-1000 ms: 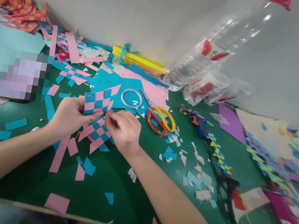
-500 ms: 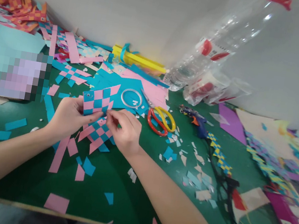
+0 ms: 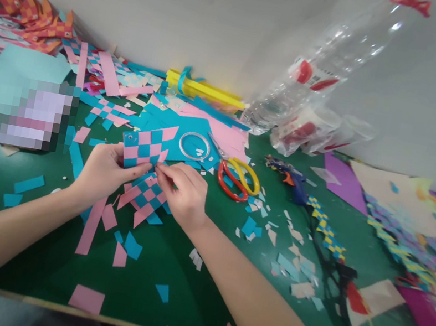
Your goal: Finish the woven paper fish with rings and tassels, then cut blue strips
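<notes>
My left hand [image 3: 103,172] grips a pink-and-blue woven paper fish [image 3: 145,146] with a small stuck-on eye, held just above the green table [image 3: 187,287]. My right hand [image 3: 184,192] pinches the fish's lower right edge, fingertips pressed together against the weave. A second pink-and-blue woven piece [image 3: 147,199] lies flat on the table right under both hands.
Red-and-yellow scissors [image 3: 237,176] and a clear tape ring [image 3: 194,146] lie just beyond my right hand. A blue glue gun [image 3: 289,174] with a black cord is further right. Clear plastic bottles [image 3: 320,85] lean on the wall. Paper scraps, strips and woven pieces are strewn everywhere.
The hands and fish have stayed nearly still. The view has tilted slightly, so everything sits a little lower and to the right in the picture.
</notes>
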`<state>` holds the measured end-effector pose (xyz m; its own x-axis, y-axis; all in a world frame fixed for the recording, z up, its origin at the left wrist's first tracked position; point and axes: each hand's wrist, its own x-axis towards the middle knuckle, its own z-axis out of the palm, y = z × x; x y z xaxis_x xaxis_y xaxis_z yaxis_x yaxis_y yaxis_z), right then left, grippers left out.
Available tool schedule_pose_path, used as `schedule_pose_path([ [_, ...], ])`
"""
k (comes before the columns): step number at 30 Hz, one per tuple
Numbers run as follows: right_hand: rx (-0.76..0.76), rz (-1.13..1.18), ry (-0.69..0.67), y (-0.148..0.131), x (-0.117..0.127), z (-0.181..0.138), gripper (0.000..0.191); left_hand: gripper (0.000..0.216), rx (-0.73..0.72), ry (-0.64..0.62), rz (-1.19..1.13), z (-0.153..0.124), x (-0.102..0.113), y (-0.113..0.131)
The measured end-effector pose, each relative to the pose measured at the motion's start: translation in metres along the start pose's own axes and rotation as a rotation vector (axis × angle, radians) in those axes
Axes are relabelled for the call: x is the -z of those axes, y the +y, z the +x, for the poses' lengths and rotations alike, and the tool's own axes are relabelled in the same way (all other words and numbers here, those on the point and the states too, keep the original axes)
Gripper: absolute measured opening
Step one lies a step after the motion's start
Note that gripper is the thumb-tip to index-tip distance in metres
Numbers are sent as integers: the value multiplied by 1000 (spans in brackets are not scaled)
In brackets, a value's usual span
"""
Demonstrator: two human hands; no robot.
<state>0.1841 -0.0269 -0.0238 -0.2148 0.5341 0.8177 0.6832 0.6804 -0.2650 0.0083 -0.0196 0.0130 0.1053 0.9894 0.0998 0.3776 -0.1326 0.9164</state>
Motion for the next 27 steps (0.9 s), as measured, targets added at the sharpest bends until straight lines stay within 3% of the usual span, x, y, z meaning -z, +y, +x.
schedule_pose_path([
  [11,106,-98,13,3,0,1,10,20,26,-53,-36,2,0,1],
  [27,58,-61,-39,2,2,2,15,13,3,-5,27,1,0,3],
])
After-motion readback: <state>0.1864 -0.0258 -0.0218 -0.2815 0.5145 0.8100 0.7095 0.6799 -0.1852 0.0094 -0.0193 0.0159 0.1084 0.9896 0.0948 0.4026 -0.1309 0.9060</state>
